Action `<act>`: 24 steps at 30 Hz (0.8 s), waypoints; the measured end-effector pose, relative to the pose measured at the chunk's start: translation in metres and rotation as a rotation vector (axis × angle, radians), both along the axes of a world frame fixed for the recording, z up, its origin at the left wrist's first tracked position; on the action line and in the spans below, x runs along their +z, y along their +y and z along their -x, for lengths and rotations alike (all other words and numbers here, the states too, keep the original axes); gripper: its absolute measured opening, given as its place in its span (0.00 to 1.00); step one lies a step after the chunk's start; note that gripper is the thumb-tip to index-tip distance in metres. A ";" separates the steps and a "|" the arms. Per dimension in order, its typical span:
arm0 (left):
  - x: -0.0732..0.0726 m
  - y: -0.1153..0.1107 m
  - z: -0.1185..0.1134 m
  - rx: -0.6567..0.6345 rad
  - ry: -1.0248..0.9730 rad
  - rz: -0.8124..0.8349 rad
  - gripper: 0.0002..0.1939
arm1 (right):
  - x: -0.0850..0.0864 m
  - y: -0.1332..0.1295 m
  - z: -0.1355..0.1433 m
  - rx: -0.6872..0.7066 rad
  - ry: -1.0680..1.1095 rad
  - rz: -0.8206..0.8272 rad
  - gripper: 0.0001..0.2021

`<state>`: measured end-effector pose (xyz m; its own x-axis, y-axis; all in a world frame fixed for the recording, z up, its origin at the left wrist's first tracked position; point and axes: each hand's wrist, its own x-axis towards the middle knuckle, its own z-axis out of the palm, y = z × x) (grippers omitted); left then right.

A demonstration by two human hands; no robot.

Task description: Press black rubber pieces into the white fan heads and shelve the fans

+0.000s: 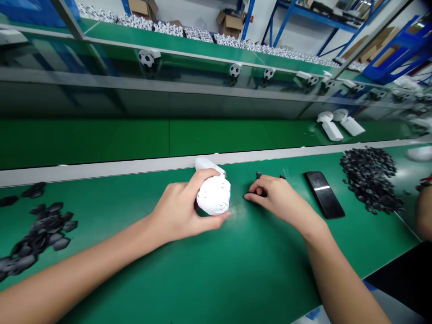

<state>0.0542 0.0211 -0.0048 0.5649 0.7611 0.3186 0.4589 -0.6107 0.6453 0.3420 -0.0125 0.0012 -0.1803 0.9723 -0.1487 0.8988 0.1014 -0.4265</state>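
My left hand grips a white device with a rounded ball-like head and a white body behind it. The head faces up and has small slots in its surface. To its right, my right hand is closed at the table surface, its thumb and index finger at a small black piece mostly hidden by the fingers. A few more small black bits show just behind that hand.
Black flat pieces lie at left, and a big pile of small black parts at right. A black phone lies between. Behind the pale rail, a green belt carries white devices. Another person's arm is at far right.
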 end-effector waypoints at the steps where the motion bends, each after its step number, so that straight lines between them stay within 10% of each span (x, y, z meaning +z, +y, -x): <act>1: -0.004 -0.004 -0.001 -0.001 -0.017 0.055 0.39 | 0.000 0.000 0.000 0.017 0.006 -0.003 0.05; 17: -0.026 -0.013 -0.010 0.113 -0.261 0.274 0.36 | 0.015 -0.015 0.025 -0.070 0.768 0.388 0.14; 24: -0.022 -0.013 -0.011 0.053 -0.170 0.297 0.37 | 0.023 -0.028 0.049 -0.017 0.736 0.085 0.07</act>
<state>0.0653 0.0083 -0.0265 0.4802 0.8616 0.1644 0.3558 -0.3627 0.8613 0.2930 -0.0403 0.0239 -0.2472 0.9664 -0.0700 0.3789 0.0299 -0.9249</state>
